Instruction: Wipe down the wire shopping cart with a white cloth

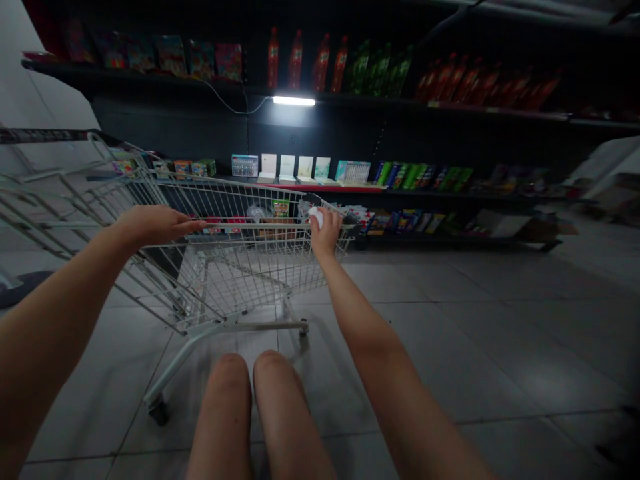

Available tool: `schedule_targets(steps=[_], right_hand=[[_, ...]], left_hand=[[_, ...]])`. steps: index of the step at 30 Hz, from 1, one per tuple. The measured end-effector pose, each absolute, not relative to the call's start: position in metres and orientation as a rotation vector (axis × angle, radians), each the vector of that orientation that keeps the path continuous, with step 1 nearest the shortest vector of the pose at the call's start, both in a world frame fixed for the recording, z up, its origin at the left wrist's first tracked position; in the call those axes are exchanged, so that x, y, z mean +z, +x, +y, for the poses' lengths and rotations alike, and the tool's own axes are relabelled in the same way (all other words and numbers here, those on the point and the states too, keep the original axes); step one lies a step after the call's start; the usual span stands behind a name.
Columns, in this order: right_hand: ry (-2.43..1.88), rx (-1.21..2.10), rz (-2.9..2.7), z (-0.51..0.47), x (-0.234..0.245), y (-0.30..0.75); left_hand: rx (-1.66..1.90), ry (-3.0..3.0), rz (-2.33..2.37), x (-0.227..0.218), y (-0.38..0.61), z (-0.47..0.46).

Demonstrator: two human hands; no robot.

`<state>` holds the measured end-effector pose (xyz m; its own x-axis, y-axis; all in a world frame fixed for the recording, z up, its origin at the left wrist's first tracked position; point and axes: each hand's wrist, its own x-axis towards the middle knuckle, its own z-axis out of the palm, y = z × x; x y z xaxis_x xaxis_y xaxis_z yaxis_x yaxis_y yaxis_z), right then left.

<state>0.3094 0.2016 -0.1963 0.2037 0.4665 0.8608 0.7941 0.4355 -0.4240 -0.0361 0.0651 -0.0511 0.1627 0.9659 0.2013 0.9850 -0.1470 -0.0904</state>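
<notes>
White wad in my right hand at the rail of the cart; how much is done I can't tell.
My right hand, near the centre of view, is closed around the wad; my left hand, toward 9 o'clock, is flat, fingers straight along the rail, perhaps touching it. The cart spreads from centre toward 9 o'clock. I judge the wad taken up and not yet let go; nothing shows which parts of the rail are finished. Beyond, toward 12 o'clock, the shelves stand under a lit lamp.
</notes>
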Motion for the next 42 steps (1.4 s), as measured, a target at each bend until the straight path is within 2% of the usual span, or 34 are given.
schedule_targets(steps=[3,5,8,11,13,16,19,24,28,33,38,42], right_hand=[[-0.983,-0.358,-1.66,0.178,-0.182,0.252],[-0.872,-0.388,-1.784,0.165,-0.171,0.221],[-0.772,-0.47,-1.927,0.164,-0.166,0.216],[-0.817,-0.579,-1.982,0.183,-0.181,0.271],[-1.009,-0.6,-1.91,0.199,-0.196,0.326],[-1.35,-0.535,-1.693,0.217,-0.208,0.394],[-1.452,-0.476,-1.568,0.225,-0.204,0.418],[-1.394,-0.443,-1.517,0.22,-0.186,0.372],[-1.108,-0.44,-1.593,0.187,-0.193,0.304],[-0.833,-0.415,-1.677,0.145,-0.258,0.241],[-0.986,-0.327,-1.638,0.132,-0.361,0.215],[-1.114,-0.093,-1.586,0.113,-0.411,0.208]], left_hand=[[0.054,-2.285,-2.031,-0.048,-0.002,0.088],[0.016,-2.288,-1.978,-0.049,0.024,0.103],[0.129,-2.311,-2.031,-0.055,0.043,0.121],[0.303,-2.381,-2.107,-0.062,0.037,0.13],[0.351,-2.397,-2.129,-0.065,0.029,0.134],[0.381,-2.355,-2.132,-0.066,0.024,0.139],[0.36,-2.33,-2.117,-0.064,0.031,0.138],[0.321,-2.364,-2.108,-0.06,0.045,0.133],[0.309,-2.394,-2.102,-0.061,0.05,0.127],[0.356,-2.366,-2.041,-0.059,0.058,0.104],[0.391,-2.347,-2.011,-0.059,0.055,0.093],[0.378,-2.29,-2.077,-0.06,0.051,0.091]])
